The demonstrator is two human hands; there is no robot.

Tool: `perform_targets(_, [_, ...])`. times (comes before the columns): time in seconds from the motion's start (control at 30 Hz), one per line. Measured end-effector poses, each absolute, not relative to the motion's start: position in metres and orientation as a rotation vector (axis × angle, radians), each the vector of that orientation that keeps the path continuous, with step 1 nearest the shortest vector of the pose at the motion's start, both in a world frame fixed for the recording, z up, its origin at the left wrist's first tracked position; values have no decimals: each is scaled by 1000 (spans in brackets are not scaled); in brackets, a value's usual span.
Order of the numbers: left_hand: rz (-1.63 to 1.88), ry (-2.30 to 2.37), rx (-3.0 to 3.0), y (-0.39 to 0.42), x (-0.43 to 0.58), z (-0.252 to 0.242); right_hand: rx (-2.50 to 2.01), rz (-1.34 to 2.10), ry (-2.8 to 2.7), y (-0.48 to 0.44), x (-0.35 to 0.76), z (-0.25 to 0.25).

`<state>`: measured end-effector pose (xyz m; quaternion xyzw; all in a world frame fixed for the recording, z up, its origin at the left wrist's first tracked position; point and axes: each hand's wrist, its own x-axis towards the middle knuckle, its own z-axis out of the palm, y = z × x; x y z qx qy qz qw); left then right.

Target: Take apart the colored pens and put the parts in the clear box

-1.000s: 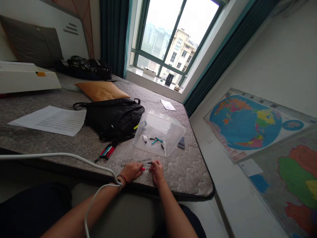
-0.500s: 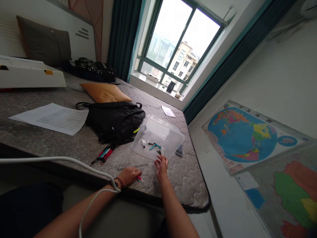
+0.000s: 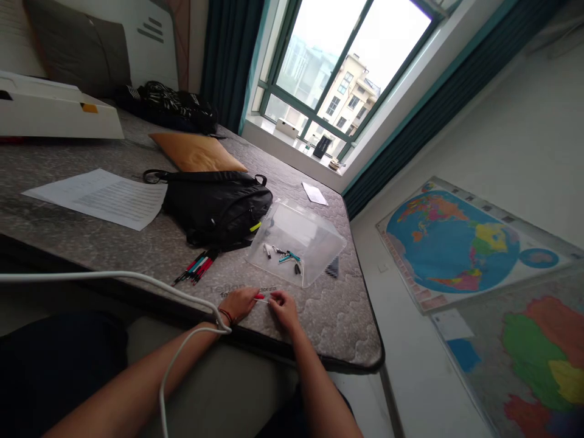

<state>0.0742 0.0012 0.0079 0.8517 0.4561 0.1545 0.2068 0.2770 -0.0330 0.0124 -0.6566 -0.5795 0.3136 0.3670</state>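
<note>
Just over the mattress's front part, my left hand [image 3: 240, 303] is closed around a red pen [image 3: 260, 296], whose thin white end points right. My right hand [image 3: 283, 309] meets that white end with thumb and fingers pinched together; its exact hold is partly hidden. Behind both hands stands a clear plastic box [image 3: 310, 240]. Inside it lie several small pen parts [image 3: 288, 257], teal, white and black. To the left, a bunch of slim red, black and blue pens [image 3: 197, 266] rests on the mattress.
A black backpack [image 3: 219, 207] sits behind the pens, with an orange cushion [image 3: 196, 152] beyond it. Printed paper [image 3: 103, 198] lies at left. A white cable [image 3: 150, 280] crosses by my left wrist. The mattress [image 3: 337, 331] ends close at front and right.
My right hand has come back from the box's near edge to the red pen, and its fingers have closed. A dark part now lies in the box. My left hand keeps the pen.
</note>
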Motion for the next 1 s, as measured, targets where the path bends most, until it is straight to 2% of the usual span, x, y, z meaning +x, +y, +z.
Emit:
perform_targets(0.13, [439, 1387, 2295, 3, 74, 10, -1710, 766, -1699, -32, 274, 10])
perform_targets(0.37, [434, 1393, 2337, 1, 76, 10, -1926, 490, -1827, -29, 249, 5])
perform_targets(0.57, [430, 1385, 2366, 1, 78, 9, -1824, 433, -1949, -29, 251, 8])
perform_targets(0.67, [427, 1376, 2354, 1, 77, 10, -1754, 522, -1728, -5, 271, 29])
perform_targets(0.83, [416, 1371, 2337, 0, 76, 15, -1833, 482, -872, 22, 304, 61])
perform_targets(1.0, [370, 1411, 2295, 0, 76, 19, -1900, 554, -1064, -34, 270, 25])
